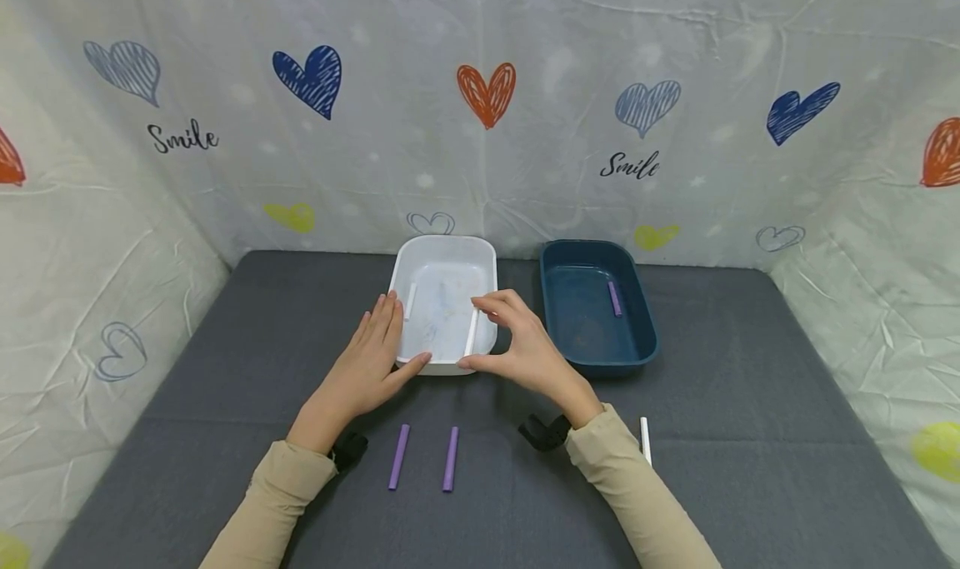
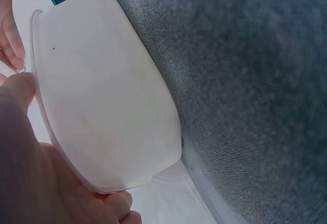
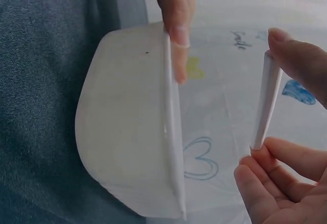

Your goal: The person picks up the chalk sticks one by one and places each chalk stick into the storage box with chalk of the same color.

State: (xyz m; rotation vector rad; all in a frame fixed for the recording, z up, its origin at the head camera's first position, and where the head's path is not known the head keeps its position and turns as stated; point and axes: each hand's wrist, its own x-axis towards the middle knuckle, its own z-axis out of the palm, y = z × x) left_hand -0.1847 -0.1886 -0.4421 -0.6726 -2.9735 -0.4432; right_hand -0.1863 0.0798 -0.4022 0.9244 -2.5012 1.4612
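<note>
My right hand (image 1: 528,344) pinches a slim white stick (image 3: 266,98) by its two ends, thumb at one and fingertips at the other. In the head view it is above the right side of a white tray (image 1: 483,248). My left hand (image 1: 367,365) rests along the tray's left rim with its fingers straight and its thumb at the front rim. Another white stick (image 1: 410,301) lies inside the tray, near its left wall.
To the right stands a dark blue tray (image 1: 551,302) with one purple stick (image 1: 614,299) in it. Two purple sticks (image 1: 399,457) lie on the grey cloth (image 1: 337,511) in front. A white stick (image 1: 646,441) is partly hidden by the right sleeve.
</note>
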